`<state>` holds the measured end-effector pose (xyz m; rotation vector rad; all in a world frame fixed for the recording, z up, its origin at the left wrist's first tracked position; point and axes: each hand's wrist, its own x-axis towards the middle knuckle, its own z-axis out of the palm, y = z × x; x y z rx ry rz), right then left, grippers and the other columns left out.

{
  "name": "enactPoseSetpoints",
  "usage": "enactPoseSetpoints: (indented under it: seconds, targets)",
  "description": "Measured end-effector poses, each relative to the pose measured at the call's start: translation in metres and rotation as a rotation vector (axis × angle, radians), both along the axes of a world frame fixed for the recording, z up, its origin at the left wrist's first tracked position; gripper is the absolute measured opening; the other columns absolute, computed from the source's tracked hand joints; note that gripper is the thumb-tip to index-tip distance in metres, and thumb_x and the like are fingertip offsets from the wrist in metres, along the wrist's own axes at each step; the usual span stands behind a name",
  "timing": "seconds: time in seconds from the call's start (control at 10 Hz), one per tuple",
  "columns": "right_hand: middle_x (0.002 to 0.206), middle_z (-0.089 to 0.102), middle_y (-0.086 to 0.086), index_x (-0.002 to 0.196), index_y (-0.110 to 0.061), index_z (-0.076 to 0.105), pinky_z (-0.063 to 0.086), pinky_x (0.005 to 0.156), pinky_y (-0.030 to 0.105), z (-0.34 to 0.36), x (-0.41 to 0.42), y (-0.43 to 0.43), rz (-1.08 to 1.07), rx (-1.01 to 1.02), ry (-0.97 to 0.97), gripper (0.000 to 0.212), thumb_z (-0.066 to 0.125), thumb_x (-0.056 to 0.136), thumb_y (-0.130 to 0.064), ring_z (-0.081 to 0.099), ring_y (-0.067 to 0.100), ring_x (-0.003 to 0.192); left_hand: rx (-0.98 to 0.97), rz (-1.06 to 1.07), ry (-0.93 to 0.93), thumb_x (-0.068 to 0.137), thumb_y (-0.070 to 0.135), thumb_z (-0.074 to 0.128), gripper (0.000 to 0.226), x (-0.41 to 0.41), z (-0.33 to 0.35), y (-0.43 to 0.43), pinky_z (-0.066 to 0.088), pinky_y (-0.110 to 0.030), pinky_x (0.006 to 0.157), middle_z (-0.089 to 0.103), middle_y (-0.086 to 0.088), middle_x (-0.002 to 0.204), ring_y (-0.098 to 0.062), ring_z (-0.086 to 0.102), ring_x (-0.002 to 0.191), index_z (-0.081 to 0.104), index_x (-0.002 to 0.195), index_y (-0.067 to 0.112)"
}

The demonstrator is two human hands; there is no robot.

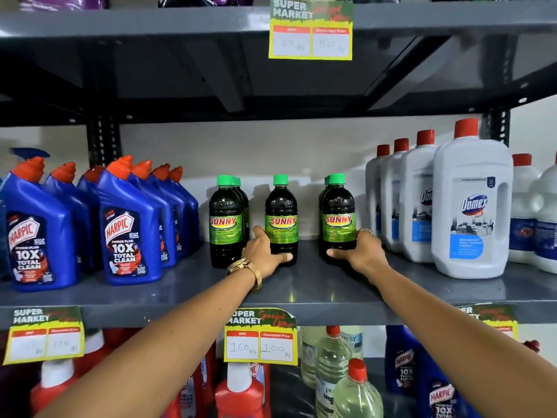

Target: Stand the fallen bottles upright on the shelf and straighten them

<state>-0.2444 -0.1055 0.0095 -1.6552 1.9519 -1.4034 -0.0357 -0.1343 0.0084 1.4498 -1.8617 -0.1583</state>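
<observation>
Left hand (265, 251) clasping middle bottle (281, 218) low; right hand (360, 251) clasping right bottle (339, 220) at base. Both upright on shelf (301, 285). Probably full, heavy, smooth plastic; low grip advised.

Quick count on the middle shelf (301, 294): seven blue Harpic bottles (128, 233) that I can make out, at least five dark Sunny bottles (281, 220) with green caps (some hide behind others), six white Domex-type jugs (471, 203) with red caps. Three yellow price tags (260, 336) hang on shelf edges, a fourth partly hidden.
</observation>
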Motion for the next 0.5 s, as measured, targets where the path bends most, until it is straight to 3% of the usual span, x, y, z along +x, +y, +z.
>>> enactPoseSetpoints:
  seconds: [0.3,0.4,0.5]
  targets:
    - [0.129,0.061,0.021,0.130,0.001,0.049,0.048,0.101,0.043,0.000,0.000,0.001,0.021,0.049,0.015,0.077,0.084,0.071,-0.033,0.058,0.036,0.120,0.007,0.002,0.019,0.076,0.038,0.077,0.075,-0.002,0.000,0.002,0.046,-0.034,0.077,0.059,-0.015,0.121,-0.033,0.059,0.107,0.029,0.124,0.004]
    - [0.139,0.053,0.022,0.140,0.002,0.039,0.045,0.104,0.043,0.009,0.007,0.021,-0.023,-0.074,-0.009,0.090,0.084,0.071,-0.034,0.052,0.037,0.128,0.069,-0.032,0.085,0.074,0.037,0.079,0.079,0.003,0.006,0.014,0.050,-0.038,0.086,0.059,-0.015,0.121,-0.032,0.059,0.108,0.030,0.126,0.004]
    - [0.136,0.060,0.005,0.140,-0.010,0.048,0.047,0.098,0.024,0.022,0.017,0.056,0.137,-0.529,-0.215,0.075,0.076,0.078,-0.040,0.056,0.019,0.127,-0.047,-0.041,0.078,0.071,0.037,0.081,0.083,0.006,0.010,0.029,0.049,-0.039,0.089,0.058,-0.015,0.122,-0.032,0.057,0.109,0.032,0.129,0.004]
